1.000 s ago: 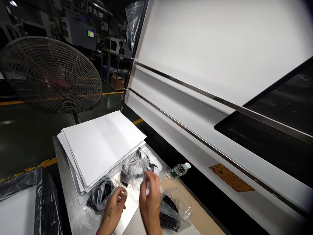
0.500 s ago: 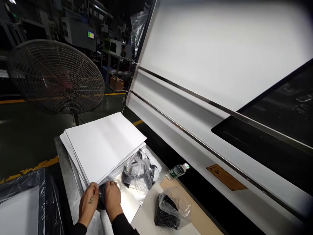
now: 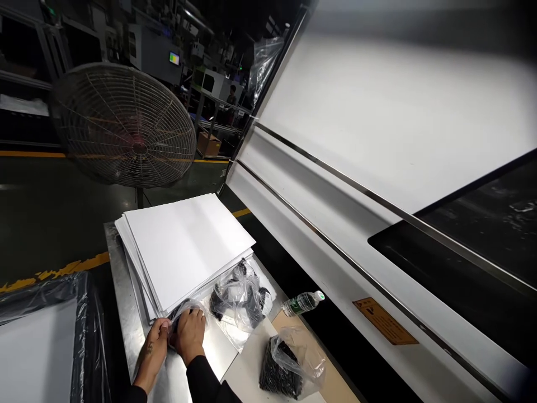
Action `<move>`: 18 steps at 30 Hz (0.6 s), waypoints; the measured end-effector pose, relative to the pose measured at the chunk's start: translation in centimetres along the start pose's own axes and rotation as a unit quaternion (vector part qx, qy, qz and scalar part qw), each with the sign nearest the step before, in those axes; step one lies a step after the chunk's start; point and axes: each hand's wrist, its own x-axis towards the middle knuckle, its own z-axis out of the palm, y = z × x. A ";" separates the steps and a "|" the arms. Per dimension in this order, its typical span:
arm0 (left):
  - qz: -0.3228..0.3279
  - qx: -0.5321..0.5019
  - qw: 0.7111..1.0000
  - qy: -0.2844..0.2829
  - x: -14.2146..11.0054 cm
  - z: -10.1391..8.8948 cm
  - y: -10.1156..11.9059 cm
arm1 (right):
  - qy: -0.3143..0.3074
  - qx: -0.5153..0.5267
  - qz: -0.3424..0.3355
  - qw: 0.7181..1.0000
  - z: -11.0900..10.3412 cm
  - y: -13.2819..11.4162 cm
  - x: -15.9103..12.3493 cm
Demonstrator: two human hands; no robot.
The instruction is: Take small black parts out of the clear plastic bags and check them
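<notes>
Plastic, thin and see-through, makes up the small bag (image 3: 179, 307) that both hands hold. The left hand (image 3: 153, 348) has its thumb and fingers closed, pinching the edge of it. The right hand (image 3: 191, 333) curls its fingers down over it, nearly shut, but its thumb is hidden. What is inside the small bag is mostly covered, though some of it looks dark. It is at the near corner of the pile of white sheets (image 3: 188, 246), low over the shiny metal table (image 3: 122, 282).

Just to the right lies a bigger bag (image 3: 242, 295) with black and white things in it. Farther right, an open bag (image 3: 282, 366) full of black stuff sits on a pale board (image 3: 247, 364). A water bottle (image 3: 297, 304) with a green and white cap lies on its side near the board's far end. On the left is black plastic (image 3: 81, 336) around a white sheet (image 3: 37, 350). Behind the table stands a big round fan (image 3: 138, 146). A white machine (image 3: 377, 123) leans over the right side, with an orange label (image 3: 385, 321). Far back, there is a person (image 3: 231, 96).
</notes>
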 end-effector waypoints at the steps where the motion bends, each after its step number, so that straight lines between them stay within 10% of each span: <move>1: -0.002 -0.019 1.000 -0.008 0.0 0.0 -0.1 | -0.001 0.002 0.001 1.000 0.0 0.0 0.1; 18: -0.005 -0.055 0.998 -0.012 0.8 0.5 0.1 | -0.007 -0.059 -0.012 0.998 -1.8 -1.4 0.4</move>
